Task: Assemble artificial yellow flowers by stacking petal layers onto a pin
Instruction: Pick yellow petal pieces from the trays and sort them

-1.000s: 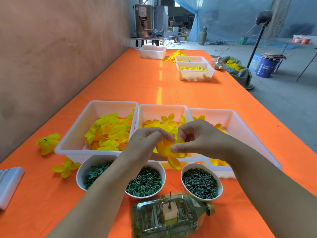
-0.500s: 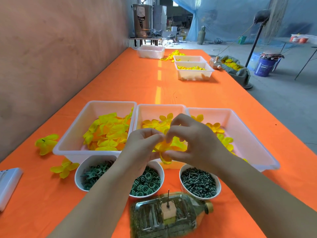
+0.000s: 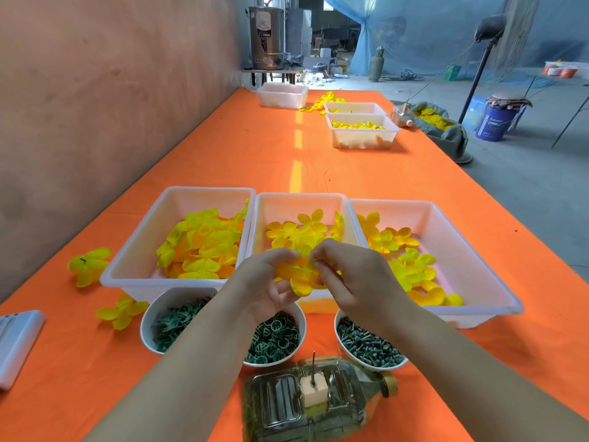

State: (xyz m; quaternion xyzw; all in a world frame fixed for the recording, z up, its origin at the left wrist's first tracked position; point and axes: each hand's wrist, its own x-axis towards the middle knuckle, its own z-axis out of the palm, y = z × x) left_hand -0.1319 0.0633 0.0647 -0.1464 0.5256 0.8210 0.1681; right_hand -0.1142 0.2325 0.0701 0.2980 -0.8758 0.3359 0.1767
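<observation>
Left hand (image 3: 261,283): fingers curled in close, with the thumb and fingertips pinching the left side of the petal layers (image 3: 299,277).
Right hand (image 3: 358,279): fingers bent and close together, pinching the right side of the same petal layers. Some fingertips are hidden behind the yellow cloth.
Petal layers: held in the air between both hands, over the near end of the middle tray (image 3: 299,204). The number of layers in the bunch cannot be told.
Pin (image 3: 314,366): thin and dark, upright in a foam block (image 3: 314,390) on a bottle (image 3: 280,409) lying at the near edge of the worktop (image 3: 223,148), apart from the hands. The bottle's lower side is cut off by the frame.
Trays: left tray (image 3: 178,202), middle tray and right tray (image 3: 471,260) sit side by side, each holding yellow petals. The hands cover the middle tray's near end.
Bowls: left bowl (image 3: 146,327) and middle bowl (image 3: 302,323) are partly hidden by the left forearm, and the right bowl (image 3: 340,347) by the right wrist. The green parts inside are too small to identify.
Left edge: two loose flowers (image 3: 87,266) lie there, and a white device (image 3: 16,342) is cut off by the frame.
</observation>
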